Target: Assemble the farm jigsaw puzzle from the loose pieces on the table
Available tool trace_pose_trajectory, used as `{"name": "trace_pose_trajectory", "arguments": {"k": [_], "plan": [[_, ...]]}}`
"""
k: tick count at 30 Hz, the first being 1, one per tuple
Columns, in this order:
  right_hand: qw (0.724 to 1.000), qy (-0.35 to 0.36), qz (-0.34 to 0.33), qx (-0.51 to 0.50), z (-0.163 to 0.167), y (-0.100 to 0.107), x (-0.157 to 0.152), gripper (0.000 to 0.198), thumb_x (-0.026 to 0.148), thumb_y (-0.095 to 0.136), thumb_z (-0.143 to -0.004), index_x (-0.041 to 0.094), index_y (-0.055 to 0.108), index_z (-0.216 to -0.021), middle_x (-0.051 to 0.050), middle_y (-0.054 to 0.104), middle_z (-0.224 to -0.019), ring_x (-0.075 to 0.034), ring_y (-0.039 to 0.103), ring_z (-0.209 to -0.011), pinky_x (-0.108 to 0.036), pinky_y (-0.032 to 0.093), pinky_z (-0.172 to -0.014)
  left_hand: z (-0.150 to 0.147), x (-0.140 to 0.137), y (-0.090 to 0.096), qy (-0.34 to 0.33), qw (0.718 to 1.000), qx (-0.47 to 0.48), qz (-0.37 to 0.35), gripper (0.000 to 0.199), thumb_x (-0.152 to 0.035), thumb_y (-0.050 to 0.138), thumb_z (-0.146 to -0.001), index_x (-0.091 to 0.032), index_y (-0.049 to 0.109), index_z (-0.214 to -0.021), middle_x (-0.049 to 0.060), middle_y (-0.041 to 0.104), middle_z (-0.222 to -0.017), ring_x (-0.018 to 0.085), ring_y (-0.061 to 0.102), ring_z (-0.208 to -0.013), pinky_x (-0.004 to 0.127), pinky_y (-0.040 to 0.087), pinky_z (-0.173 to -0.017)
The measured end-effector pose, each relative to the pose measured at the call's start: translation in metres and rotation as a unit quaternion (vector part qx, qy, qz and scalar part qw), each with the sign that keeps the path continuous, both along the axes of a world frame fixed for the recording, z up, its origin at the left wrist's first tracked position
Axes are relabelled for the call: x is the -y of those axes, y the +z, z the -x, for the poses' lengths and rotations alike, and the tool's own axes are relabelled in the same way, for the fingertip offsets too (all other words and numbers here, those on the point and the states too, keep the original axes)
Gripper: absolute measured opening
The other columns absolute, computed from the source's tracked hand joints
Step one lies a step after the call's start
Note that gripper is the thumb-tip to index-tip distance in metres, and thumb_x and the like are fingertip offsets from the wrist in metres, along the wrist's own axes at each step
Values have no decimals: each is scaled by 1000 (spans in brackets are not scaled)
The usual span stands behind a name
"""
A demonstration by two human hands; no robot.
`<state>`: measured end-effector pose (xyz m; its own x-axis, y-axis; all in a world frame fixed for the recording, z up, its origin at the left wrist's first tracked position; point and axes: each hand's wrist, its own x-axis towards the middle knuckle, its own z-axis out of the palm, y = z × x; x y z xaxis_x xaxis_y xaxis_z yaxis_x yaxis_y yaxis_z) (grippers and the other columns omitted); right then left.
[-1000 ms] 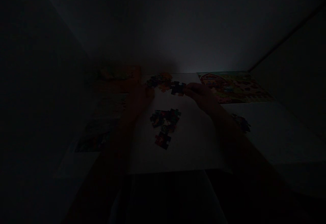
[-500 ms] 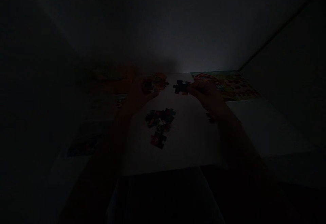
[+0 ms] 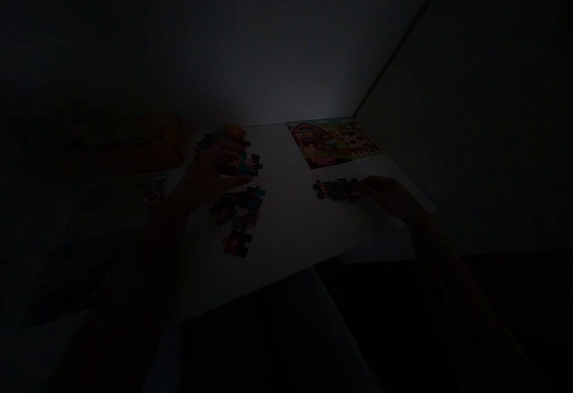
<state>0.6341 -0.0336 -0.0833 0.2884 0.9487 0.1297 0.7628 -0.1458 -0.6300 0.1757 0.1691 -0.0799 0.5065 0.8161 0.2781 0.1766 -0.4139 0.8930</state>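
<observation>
The scene is very dark. My left hand [image 3: 201, 178] is closed around a puzzle piece [image 3: 253, 165] with teal and dark colours, held between thumb and fingers. Behind those fingers lies a pile of puzzle pieces [image 3: 233, 133], partly hidden by the hand. Nearer to me is a cluster of pieces [image 3: 239, 209], with a reddish piece [image 3: 237, 244] at its near end. On the right, my right hand [image 3: 389, 196] pinches the right end of a short row of pieces [image 3: 333, 189] lying on the white table; whether they interlock I cannot tell.
A farm picture sheet [image 3: 335, 142] with a red barn lies at the back right against the wall. An orange-brown object [image 3: 165, 142], too dark to name, is at the back left. Dim sheets [image 3: 102, 208] lie at the left. The white table's [image 3: 286, 232] front edge is near my legs.
My right hand has brought its dark piece down and right to the pieces on the table. My left hand has come away from the pile with a piece. The view has turned right.
</observation>
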Motion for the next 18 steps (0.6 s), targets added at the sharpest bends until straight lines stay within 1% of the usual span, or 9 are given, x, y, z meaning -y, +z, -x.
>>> {"name": "trace_pose_trajectory", "arguments": {"k": [3, 5, 7, 9, 11, 13, 16, 17, 18], "plan": [[995, -52, -72, 53, 10, -4, -8, 68, 97, 79, -85, 29, 81, -86, -12, 81, -88, -28, 68, -72, -44, 51, -66, -2, 7, 4, -27, 1000, -15, -7, 65, -52, 107, -75, -31, 71, -125, 6, 82, -124, 29, 85, -111, 41, 75, -90], [993, -63, -96, 32, 32, -1, -16, 64, 93, 78, -90, 28, 80, -92, -11, 80, -90, -28, 67, -72, -43, 50, -65, -4, 12, 7, -39, 999, -21, -14, 67, -51, 106, -77, -29, 71, -129, 5, 82, -119, 28, 85, -113, 39, 74, -93], [996, -19, -85, -26, 66, 5, -26, 59, 87, 77, -96, 29, 81, -103, -10, 81, -94, -27, 69, -74, -42, 51, -65, -7, 17, 8, -48, 998, -15, -26, 67, -47, 107, -78, -28, 71, -131, 5, 82, -121, 26, 84, -113, 37, 73, -95], [992, 59, -76, -79, 108, 11, -39, 53, 81, 75, -101, 29, 82, -110, -9, 84, -102, -25, 68, -76, -41, 52, -67, -10, 21, 9, -55, 998, -2, -40, 65, -43, 107, -78, -27, 72, -131, 6, 81, -124, 23, 82, -111, 35, 72, -96], [983, 135, -74, -103, 148, 15, -56, 49, 76, 73, -105, 28, 83, -108, -9, 85, -111, -24, 69, -83, -41, 54, -75, -13, 25, 9, -58, 997, 9, -54, 62, -40, 106, -79, -27, 73, -130, 5, 80, -124, 22, 81, -109, 34, 71, -95], [973, 171, -72, -140, 177, 16, -74, 49, 75, 72, -105, 27, 82, -107, -8, 83, -104, -23, 66, -80, -39, 51, -73, -15, 27, 9, -58, 996, 15, -65, 60, -41, 106, -80, -27, 74, -128, 6, 80, -125, 22, 80, -109, 34, 70, -94], [962, 193, -69, -179, 194, 13, -95, 50, 76, 73, -103, 27, 79, -100, -5, 78, -93, -22, 62, -79, -37, 49, -71, -12, 23, 10, -59, 996, 5, -62, 64, -50, 106, -79, -28, 73, -130, 8, 81, -129, 23, 80, -107, 35, 70, -91], [960, 200, -64, -185, 194, 11, -98, 51, 77, 73, -103, 27, 79, -98, -5, 78, -92, -22, 62, -80, -37, 49, -73, -8, 18, 10, -44, 997, -3, -59, 63, -55, 104, -82, -27, 74, -130, 9, 81, -130, 24, 80, -106, 36, 70, -91], [958, 211, -51, -188, 193, 10, -101, 51, 77, 73, -102, 26, 80, -96, -5, 78, -91, -23, 64, -82, -37, 50, -74, -3, 12, 9, -12, 998, -11, -56, 58, -60, 99, -87, -27, 74, -129, 10, 82, -128, 24, 80, -105, 37, 69, -90]]}}
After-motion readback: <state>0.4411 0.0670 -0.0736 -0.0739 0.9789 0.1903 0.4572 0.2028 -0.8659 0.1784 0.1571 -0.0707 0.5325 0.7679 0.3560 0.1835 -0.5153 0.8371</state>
